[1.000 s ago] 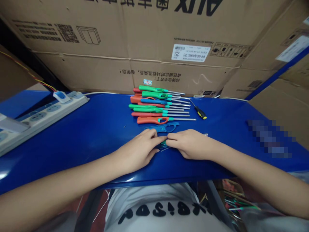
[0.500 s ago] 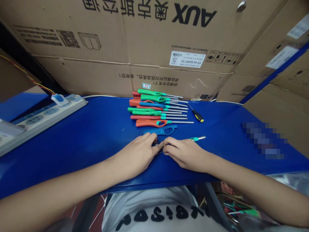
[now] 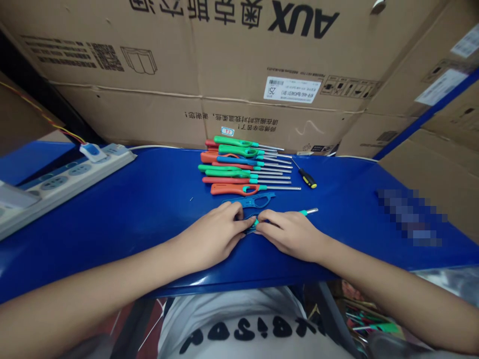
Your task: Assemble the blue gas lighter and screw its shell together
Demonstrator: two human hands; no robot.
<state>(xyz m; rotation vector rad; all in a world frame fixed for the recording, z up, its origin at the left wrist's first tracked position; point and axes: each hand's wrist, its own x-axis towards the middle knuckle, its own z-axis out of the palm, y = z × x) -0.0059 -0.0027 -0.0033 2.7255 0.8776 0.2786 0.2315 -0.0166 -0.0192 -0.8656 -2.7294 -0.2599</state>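
Low over the table, my left hand (image 3: pixel 217 234) and my right hand (image 3: pixel 294 235) meet with fingers pinched on a blue stick lighter (image 3: pixel 250 230). Most of its body lies hidden under my fingers. A bit of teal, apparently the trigger, shows between my fingertips. Past my right hand stick out a teal collar and a short metal nozzle (image 3: pixel 313 211). Just beyond my fingers lies a separate blue handle half-shell (image 3: pixel 258 201) with a loop opening, its left end partly behind my left hand.
Several green, red, orange and blue stick lighters (image 3: pixel 234 189) lie in a stack on the blue table (image 3: pixel 149 214). A black-and-yellow screwdriver (image 3: pixel 307 178) lies to their right. A tiny screw-like piece (image 3: pixel 191 199) is left of the shell. A power strip (image 3: pixel 71 174) stands left; cardboard (image 3: pixel 157 109) rises behind.
My fingers have shifted slightly on the blue lighter, and a teal piece now shows between them. My left thumb has moved a little. The stack of lighters has stayed put.
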